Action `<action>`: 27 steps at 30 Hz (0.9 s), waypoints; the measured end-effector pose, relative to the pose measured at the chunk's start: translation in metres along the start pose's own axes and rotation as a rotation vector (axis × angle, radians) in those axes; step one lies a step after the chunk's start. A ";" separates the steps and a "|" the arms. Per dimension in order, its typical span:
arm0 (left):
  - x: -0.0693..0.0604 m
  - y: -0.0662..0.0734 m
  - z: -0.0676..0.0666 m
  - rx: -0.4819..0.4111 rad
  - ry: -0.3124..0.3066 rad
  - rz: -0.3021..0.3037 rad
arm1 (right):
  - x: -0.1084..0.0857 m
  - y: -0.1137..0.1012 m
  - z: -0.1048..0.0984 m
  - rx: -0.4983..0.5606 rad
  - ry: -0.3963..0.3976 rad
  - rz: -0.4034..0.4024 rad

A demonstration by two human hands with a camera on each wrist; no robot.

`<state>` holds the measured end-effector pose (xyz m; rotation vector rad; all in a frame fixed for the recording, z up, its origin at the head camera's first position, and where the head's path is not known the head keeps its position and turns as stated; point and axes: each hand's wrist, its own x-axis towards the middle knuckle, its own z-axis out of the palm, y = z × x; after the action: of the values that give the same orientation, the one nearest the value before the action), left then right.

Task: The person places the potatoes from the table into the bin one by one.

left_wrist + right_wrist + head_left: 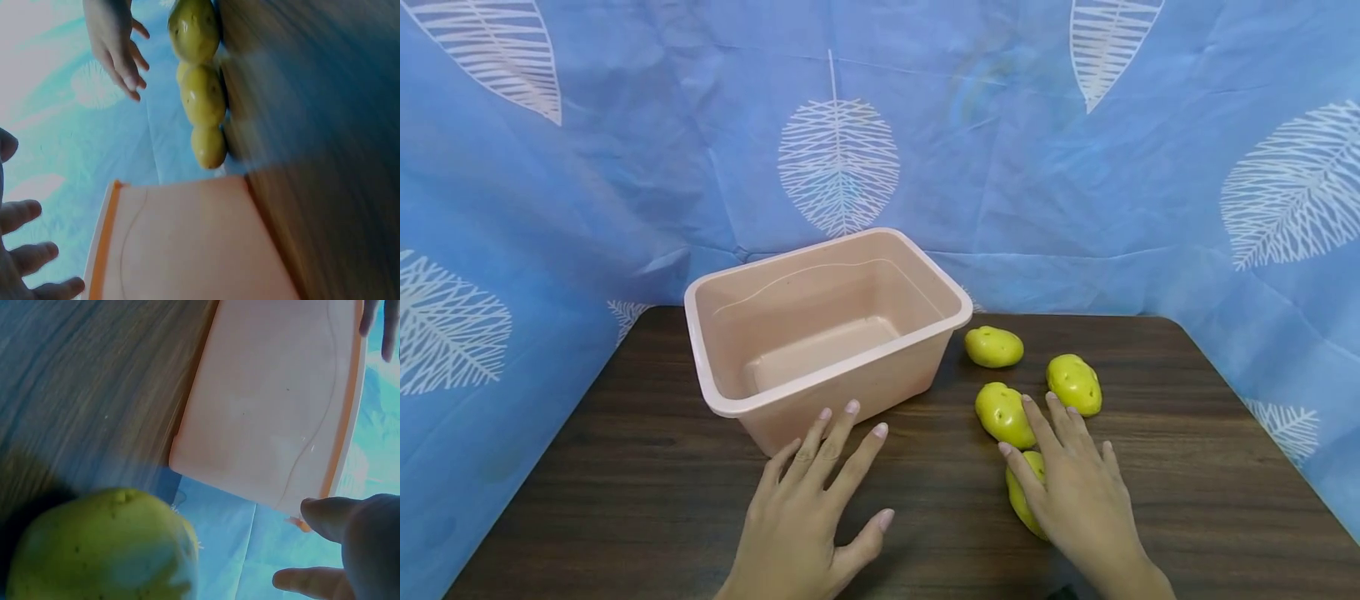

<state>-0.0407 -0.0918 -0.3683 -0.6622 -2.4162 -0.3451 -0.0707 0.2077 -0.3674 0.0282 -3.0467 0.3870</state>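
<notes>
Several yellow potatoes (994,347) lie on the table to the right of a pale pink plastic tub (842,367). My right hand (1078,492) hovers above the nearest potato (1024,500), fingers spread, and hides part of it. Another potato (1002,414) lies just beyond its fingertips. In the right wrist view a potato (106,550) shows large below the hand, with a gap between them. My left hand (805,517) is held in front of the tub with its fingers spread and nothing in its grasp. The tub stands upright, and its visible inside holds nothing.
The dark wood-grain table (625,500) carries the tub and potatoes. A blue cloth (1000,167) with white leaf prints hangs behind the table and along both sides. The tub stands near the table's far edge.
</notes>
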 end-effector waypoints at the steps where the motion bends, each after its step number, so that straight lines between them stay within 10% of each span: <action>1: 0.000 -0.002 -0.001 -0.006 0.031 0.012 | 0.000 0.001 0.000 0.004 0.005 -0.003; 10: -0.001 -0.022 -0.015 -0.011 0.225 0.038 | 0.008 0.020 -0.006 0.019 0.045 -0.013; 27: 0.002 -0.074 -0.019 -0.036 0.356 -0.070 | 0.019 0.041 -0.012 0.116 0.123 -0.073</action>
<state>-0.0726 -0.1607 -0.3589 -0.4854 -2.0997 -0.4924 -0.0904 0.2504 -0.3649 0.1170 -2.8898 0.5384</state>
